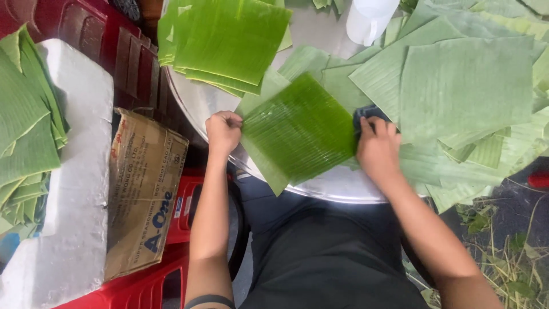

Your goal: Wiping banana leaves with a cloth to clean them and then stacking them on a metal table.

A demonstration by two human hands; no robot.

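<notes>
Closest to the camera, bottom left, there's a flattened cardboard box (143, 194) lying on a red plastic crate (146, 286), and beside it a white foam box (68, 189) with cut banana leaves stacked (23, 126) on its far left side. Can't tell what's inside the foam box, only the top shows.

Then the round metal tray (343, 186), which holds pretty much everything else. The glossy green banana leaf square (300, 131) lies flat on its near part, right between the two hands. The left hand (223, 133) is curled up, pinching the leaf's left corner between thumb and fingers. The right hand (377, 150) sits at the leaf's right edge, fingers together and pressed down on a dark cloth (366, 114), which looks like a wiping rag, though most of it is hidden under the hand.

Further out on the tray: a neat stack of bright leaf squares (229, 40) at the back left, a loose spread of paler leaves (463, 86) to the right, and a white plastic jug (369, 20) at the far edge.
</notes>
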